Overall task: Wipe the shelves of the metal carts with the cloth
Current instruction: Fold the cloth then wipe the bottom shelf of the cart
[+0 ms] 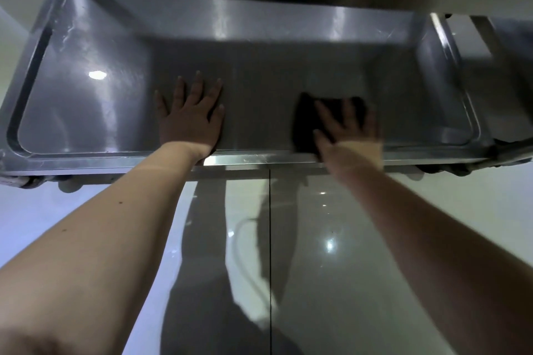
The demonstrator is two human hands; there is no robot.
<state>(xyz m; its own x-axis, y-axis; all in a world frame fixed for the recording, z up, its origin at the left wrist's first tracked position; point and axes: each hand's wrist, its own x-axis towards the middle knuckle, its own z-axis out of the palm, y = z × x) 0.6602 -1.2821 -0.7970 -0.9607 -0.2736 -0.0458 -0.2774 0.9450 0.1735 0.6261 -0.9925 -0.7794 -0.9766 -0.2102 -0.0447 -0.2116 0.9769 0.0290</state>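
cloth [303,124] under flat right grip [347,138], left grip [191,121] splayed

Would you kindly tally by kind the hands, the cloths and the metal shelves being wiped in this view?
Hands: 2, left hand and right hand
Cloths: 1, dark cloth under the right hand
Metal shelves: 1, shelf under both hands
Total: 4

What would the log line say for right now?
left hand: flat on shelf | right hand: pressing cloth on shelf | step: wipe
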